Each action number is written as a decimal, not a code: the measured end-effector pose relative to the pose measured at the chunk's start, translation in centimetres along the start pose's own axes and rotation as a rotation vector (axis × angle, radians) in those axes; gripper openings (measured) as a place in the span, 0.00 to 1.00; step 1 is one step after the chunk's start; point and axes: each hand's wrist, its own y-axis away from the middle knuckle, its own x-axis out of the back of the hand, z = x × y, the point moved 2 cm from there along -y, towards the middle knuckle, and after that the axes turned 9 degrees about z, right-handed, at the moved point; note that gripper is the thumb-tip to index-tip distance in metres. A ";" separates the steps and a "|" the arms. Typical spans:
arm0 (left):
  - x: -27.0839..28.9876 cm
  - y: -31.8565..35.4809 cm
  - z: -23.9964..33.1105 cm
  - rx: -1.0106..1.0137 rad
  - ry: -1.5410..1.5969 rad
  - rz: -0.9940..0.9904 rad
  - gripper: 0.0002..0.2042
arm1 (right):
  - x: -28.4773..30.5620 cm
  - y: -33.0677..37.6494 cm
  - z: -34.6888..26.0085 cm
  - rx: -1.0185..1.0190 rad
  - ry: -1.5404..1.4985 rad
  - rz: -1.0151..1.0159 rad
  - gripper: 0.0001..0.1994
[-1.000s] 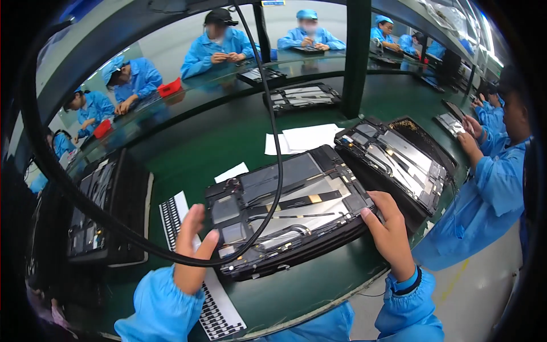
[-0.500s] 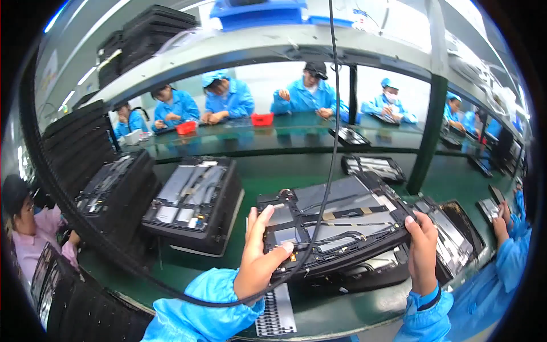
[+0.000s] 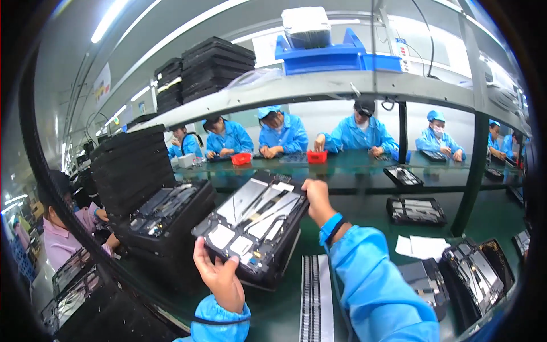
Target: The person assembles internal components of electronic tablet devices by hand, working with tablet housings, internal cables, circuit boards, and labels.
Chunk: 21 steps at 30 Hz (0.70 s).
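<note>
Between my two hands is an opened tablet (image 3: 255,210), black-framed, with silver battery panels, ribbon cables and two white patches. It is tilted above a stack of black trays (image 3: 289,245); whether it touches the stack cannot be told. My left hand (image 3: 221,279) grips its near edge, thumb on top and fingers partly hidden beneath. At the far right corner, my right hand (image 3: 320,200) is closed on the edge, with its fingertips out of sight.
Tall black trays (image 3: 134,171) stand at left near a person in pink (image 3: 71,233). A white strip with dark slots (image 3: 316,296) lies on the green bench. More opened tablets (image 3: 474,273) and white paper (image 3: 421,246) are at right. Workers in blue sit beyond a shelf (image 3: 319,94).
The view has swung left and up. My hands have carried the tablet leftward from the middle of the bench to above the tray stack. White paper now shows on the bench.
</note>
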 end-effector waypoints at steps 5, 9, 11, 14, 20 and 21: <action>1.7 -0.5 -1.5 -0.002 -0.174 0.075 0.36 | -3.7 0.2 2.6 -0.016 -0.053 -0.046 0.02; 1.9 -0.1 -1.8 0.060 -0.337 0.149 0.38 | -4.5 -1.5 5.0 0.039 0.025 -0.115 0.04; 3.1 -0.7 -2.6 -0.011 -0.405 0.180 0.37 | -4.5 -2.1 6.1 0.180 0.158 -0.089 0.07; 3.5 -2.4 -4.2 -0.097 -0.314 0.184 0.26 | -3.4 -2.2 6.1 0.304 0.402 -0.013 0.10; 3.2 -3.8 -5.6 0.064 -0.222 0.057 0.26 | -3.5 -2.3 7.4 -0.135 0.052 -0.235 0.11; 3.5 -3.8 -5.6 0.076 -0.238 0.051 0.27 | -3.5 -2.2 7.6 -0.122 0.082 -0.228 0.11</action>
